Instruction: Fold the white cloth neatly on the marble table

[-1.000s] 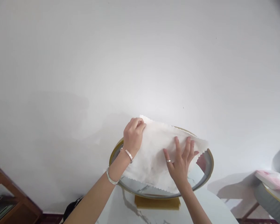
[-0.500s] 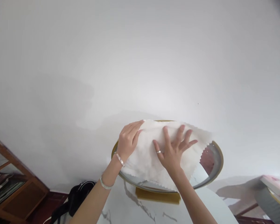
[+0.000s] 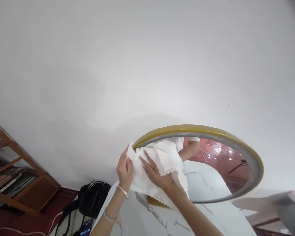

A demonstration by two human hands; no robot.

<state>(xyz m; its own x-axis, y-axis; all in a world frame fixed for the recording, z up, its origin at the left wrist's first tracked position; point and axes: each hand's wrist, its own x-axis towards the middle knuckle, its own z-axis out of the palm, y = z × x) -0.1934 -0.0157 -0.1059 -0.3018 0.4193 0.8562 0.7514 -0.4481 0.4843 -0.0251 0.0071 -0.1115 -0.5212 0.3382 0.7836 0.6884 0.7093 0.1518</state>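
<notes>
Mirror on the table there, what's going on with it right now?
A person has a white cloth bunched over the left part of the gold-rimmed mirror. The left hand grips the cloth by the mirror's left edge, while the right hand lies on it with fingers extended. The mirror's right part is uncovered and reflects a reddish floor. It stands on a marble-patterned table near a white wall.

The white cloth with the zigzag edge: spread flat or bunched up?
Bunched up: the cloth lies in overlapping folds beside the right hand, covering part of the gold-framed mirror; the left hand holds its edge.
</notes>
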